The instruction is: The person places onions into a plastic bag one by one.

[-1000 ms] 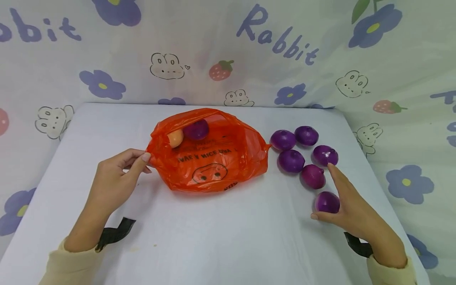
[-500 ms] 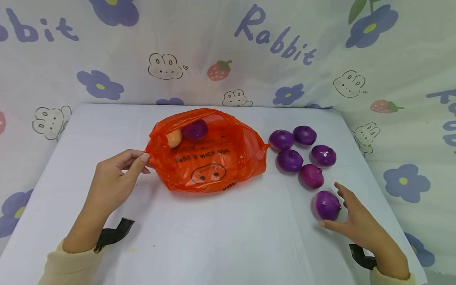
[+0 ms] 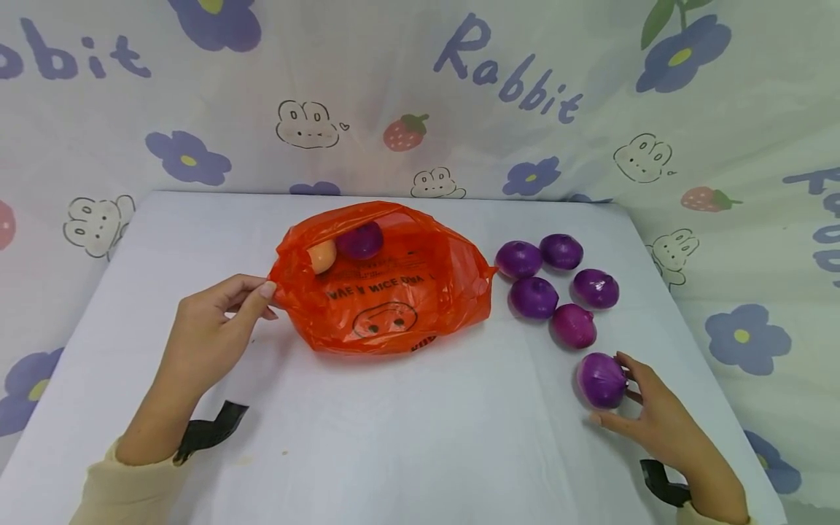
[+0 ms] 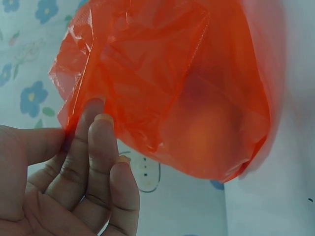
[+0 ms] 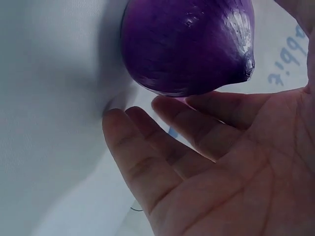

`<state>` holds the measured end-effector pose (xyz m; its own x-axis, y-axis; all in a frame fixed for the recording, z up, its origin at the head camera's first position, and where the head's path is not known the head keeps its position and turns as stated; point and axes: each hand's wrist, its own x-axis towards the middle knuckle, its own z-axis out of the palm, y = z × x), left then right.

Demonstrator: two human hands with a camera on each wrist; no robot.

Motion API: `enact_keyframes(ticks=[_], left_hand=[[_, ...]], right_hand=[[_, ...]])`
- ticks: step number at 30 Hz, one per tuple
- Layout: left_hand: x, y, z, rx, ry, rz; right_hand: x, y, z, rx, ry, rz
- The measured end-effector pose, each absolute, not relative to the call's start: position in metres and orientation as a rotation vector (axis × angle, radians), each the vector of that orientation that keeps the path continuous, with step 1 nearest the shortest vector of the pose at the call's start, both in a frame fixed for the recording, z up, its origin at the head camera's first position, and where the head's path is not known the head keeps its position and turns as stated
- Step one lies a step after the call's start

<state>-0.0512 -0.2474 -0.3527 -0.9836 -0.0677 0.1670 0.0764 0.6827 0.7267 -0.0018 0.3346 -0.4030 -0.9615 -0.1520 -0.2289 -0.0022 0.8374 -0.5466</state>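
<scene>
My left hand (image 3: 213, 335) pinches the left edge of a red plastic bag (image 3: 453, 292) between thumb and fingers. Through the bag's wide mouth show a purple onion (image 3: 361, 240) and a round light-orange thing (image 3: 322, 257), partly covered by the plastic. In the left wrist view the bag (image 4: 147, 64) hangs in folds from the pinch. At the right, my right hand (image 3: 663, 415) is spread beside the nearest loose purple onion (image 3: 601, 380), fingers on its far side and thumb on its near side. The right wrist view shows the fingertips right under the onion (image 5: 187, 44).
Several more purple onions lie between the bag and the right edge of the white table (image 3: 394, 452), among them a redder one (image 3: 574, 326). A printed cloth (image 3: 367, 80) hangs behind the table. Black straps (image 3: 210, 434) hang at both wrists.
My right hand has drawn back toward me from above the onions and then closed in around the nearest one, which has turned slightly. My left hand keeps its pinch on the bag.
</scene>
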Motion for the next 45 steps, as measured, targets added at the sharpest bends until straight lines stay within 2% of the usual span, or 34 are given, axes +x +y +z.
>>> enact_keyframes(ticks=[30, 45], left_hand=[[-0.052, -0.248, -0.352, 0.015, -2.714, -1.193], [-0.052, -0.247, -0.352, 0.019, -2.710, -1.253]], right_hand=[[-0.009, 0.327, -0.404, -0.036, 2.759, -0.768], [0.000, 0.317, -0.402, -0.080, 2.741, -0.810]])
